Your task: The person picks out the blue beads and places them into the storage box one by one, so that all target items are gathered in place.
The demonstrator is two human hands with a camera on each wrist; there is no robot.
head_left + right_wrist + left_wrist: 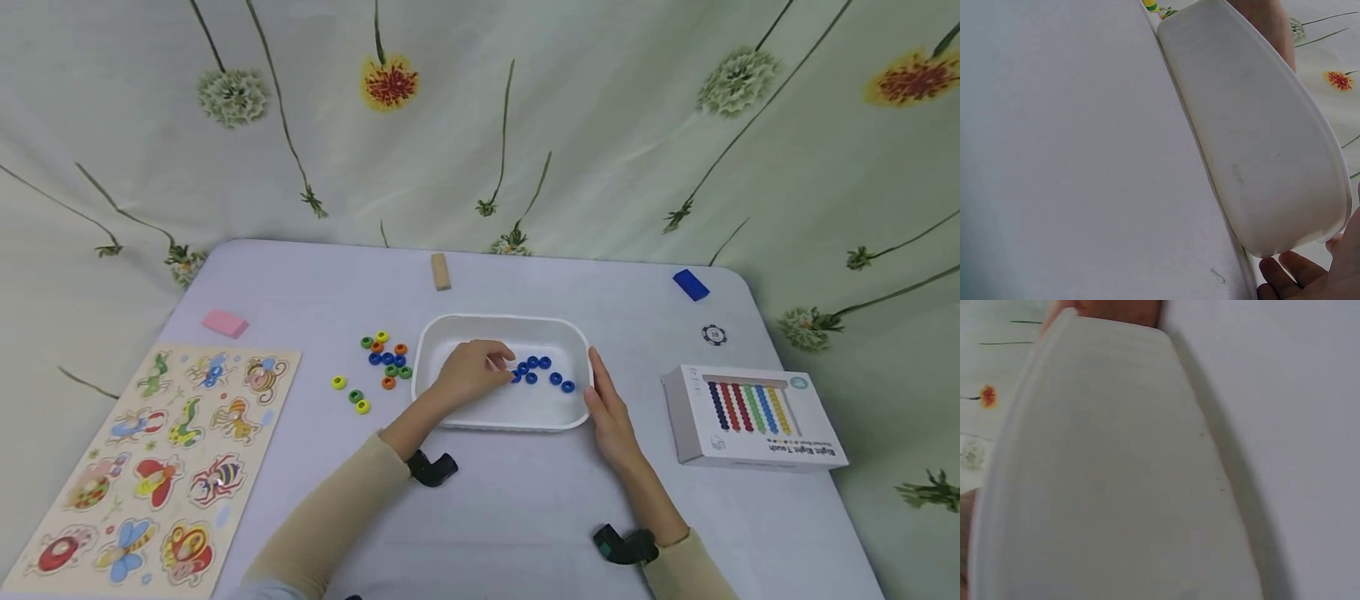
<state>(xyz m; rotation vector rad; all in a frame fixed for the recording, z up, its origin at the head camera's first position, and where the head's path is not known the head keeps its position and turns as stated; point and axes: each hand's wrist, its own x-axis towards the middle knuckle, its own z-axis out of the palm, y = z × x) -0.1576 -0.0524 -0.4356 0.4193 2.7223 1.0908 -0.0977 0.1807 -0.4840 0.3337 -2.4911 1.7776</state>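
A white tray (495, 417) lies on the table, with several blue beads (545, 362) in its right half. My left hand (472, 371) reaches over the near left rim, fingers bent, thumb and index tips right at the leftmost blue bead (516, 377). I cannot tell whether those fingers pinch it. At the tray's right end my right hand (611, 412) holds the tray, thumb at the rim and the other fingers along the outer wall. In the right wrist view, the right fingers (1291, 275) meet the tray's end wall (1279, 231). The left wrist view shows mostly the tray's outer side (1116, 456).
Left of the tray lie several loose beads, among them a yellow bead (339, 382). An insect puzzle board (180, 417) and a pink block (225, 323) are farther left. Behind stands a wooden block (441, 272). Rightward are a blue block (691, 285), a chip (714, 335) and a box (750, 417).
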